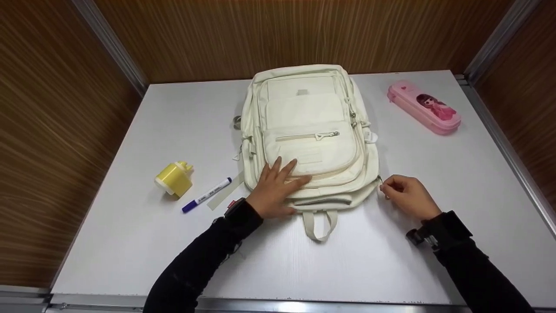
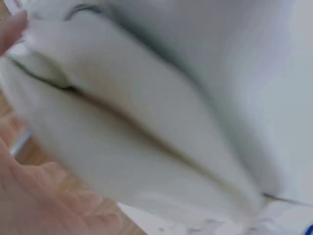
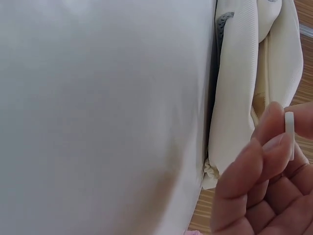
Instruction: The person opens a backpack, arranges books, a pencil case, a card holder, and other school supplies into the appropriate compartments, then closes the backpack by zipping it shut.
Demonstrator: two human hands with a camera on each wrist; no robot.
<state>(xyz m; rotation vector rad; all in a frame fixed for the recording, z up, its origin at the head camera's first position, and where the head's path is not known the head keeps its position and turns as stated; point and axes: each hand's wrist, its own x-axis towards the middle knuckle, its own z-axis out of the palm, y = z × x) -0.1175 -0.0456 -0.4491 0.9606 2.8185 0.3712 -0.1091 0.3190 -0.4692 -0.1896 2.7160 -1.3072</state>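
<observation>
A cream backpack [image 1: 304, 108] lies on its back with its carry loop [image 1: 320, 234] towards me. Fingers spread, my left hand [image 1: 274, 191] rests on the lower left of its front. Off the lower right side, my right hand [image 1: 410, 198] pinches a zipper pull [image 3: 289, 134] between thumb and fingers. That pull is pale and flat in the right wrist view, and the fingers cover part of it. Along the backpack's side a seam gapes beside the right hand. The left wrist view is blurred and shows pale fabric folds next to the left hand [image 2: 44, 196].
Left of the backpack are a yellow-and-white gadget [image 1: 174, 179], a blue-capped marker [image 1: 206, 195] and a pale strap [image 1: 226, 191]. A pink pencil case [image 1: 423, 106] lies at the back right. Wood-grain panels [image 1: 282, 34] border the white table [image 1: 130, 243] behind and at both sides.
</observation>
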